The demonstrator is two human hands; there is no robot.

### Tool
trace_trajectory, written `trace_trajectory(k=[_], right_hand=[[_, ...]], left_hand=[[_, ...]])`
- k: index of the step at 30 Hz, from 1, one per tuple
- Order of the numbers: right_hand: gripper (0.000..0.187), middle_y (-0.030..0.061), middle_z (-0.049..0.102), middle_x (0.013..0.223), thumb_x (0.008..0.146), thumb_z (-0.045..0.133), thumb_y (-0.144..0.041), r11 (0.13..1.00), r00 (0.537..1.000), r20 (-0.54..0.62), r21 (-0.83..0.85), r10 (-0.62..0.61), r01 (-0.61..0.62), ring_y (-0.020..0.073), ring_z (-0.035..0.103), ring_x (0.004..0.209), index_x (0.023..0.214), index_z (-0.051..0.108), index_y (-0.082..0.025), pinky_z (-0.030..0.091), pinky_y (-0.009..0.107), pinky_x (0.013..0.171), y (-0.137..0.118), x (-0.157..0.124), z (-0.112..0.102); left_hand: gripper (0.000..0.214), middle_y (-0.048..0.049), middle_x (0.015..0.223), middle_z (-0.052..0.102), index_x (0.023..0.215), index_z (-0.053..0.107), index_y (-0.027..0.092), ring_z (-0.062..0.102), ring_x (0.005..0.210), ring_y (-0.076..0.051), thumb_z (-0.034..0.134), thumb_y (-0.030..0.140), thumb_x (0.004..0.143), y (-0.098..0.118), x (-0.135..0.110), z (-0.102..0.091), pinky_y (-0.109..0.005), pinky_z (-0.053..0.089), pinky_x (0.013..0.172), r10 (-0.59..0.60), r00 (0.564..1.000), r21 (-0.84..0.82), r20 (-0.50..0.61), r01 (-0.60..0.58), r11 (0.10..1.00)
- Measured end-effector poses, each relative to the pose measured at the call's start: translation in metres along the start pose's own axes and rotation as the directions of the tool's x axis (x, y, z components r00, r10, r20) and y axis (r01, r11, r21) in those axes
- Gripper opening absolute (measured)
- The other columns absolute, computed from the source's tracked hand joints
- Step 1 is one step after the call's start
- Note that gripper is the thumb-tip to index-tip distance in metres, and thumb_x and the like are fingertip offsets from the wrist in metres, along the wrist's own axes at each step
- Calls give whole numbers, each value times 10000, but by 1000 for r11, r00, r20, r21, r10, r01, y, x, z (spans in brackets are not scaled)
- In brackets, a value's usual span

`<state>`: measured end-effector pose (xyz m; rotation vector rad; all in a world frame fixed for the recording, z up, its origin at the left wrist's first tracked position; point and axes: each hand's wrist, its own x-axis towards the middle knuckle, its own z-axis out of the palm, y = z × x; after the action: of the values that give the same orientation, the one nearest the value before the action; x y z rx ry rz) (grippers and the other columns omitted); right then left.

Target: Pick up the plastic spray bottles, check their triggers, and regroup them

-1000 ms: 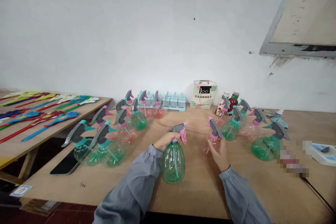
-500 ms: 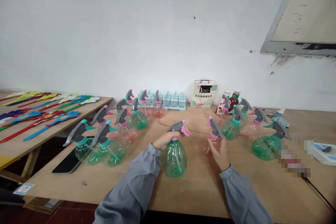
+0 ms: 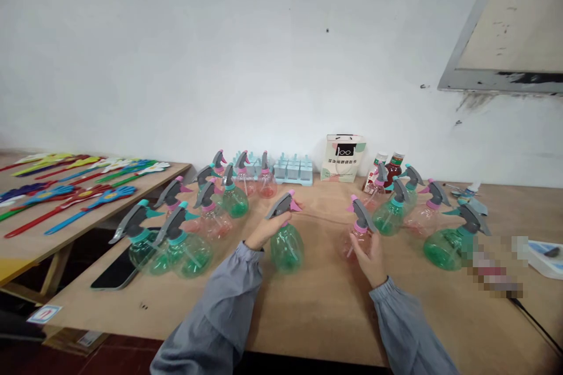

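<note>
Clamping green bottle point(image 3: 287, 249), left fingers point(image 3: 273, 222), right fingers point(image 3: 357, 244) wrapping pink bottle point(image 3: 352, 246), bare tabletop point(image 3: 325, 266) between.

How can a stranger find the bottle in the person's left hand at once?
On the wooden table, look between the left bottle cluster and the right bottle cluster. The left hand holds the green spray bottle there; unlike the other green ones with teal trim, its nozzle is pink.

Green spray bottle point(image 3: 287, 246) upright, table centre; pink spray bottle point(image 3: 357, 235) upright, just right
</note>
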<state>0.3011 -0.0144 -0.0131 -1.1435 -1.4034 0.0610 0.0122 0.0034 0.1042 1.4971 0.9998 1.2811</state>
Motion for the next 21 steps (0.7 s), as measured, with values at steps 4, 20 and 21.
trace_trajectory(k=[4, 20, 21], right_hand=[[387, 100, 638, 1077, 887, 651, -448, 1000, 1000, 15, 13, 12, -12, 280, 613, 1068, 1178, 563, -210, 475, 527, 967, 3, -1, 1], [373, 85, 624, 1047, 896, 640, -434, 999, 999, -10, -16, -50, 49, 261, 601, 1034, 1194, 569, -222, 488, 478, 915, 4, -3, -1], [375, 83, 619, 1040, 896, 639, -436, 998, 998, -14, -24, -55, 54, 261, 598, 1026, 1193, 566, -220, 486, 474, 910, 3, -4, -1]], left_hand=[[215, -29, 785, 676, 832, 688, 167, 606, 755, -174, 626, 270, 654, -11, 9, -27, -265, 472, 695, 205, 958, 238, -200, -156, 959], [655, -92, 1180, 603, 1214, 473, 216, 617, 1112, -258, 784, 400, 668, -67, -29, -59, -403, 478, 973, 295, 897, 522, -328, -89, 848], [601, -95, 1165, 613, 1187, 478, 219, 611, 1139, -272, 770, 398, 693, -72, -33, -61, -429, 470, 995, 282, 906, 538, -316, -74, 840]])
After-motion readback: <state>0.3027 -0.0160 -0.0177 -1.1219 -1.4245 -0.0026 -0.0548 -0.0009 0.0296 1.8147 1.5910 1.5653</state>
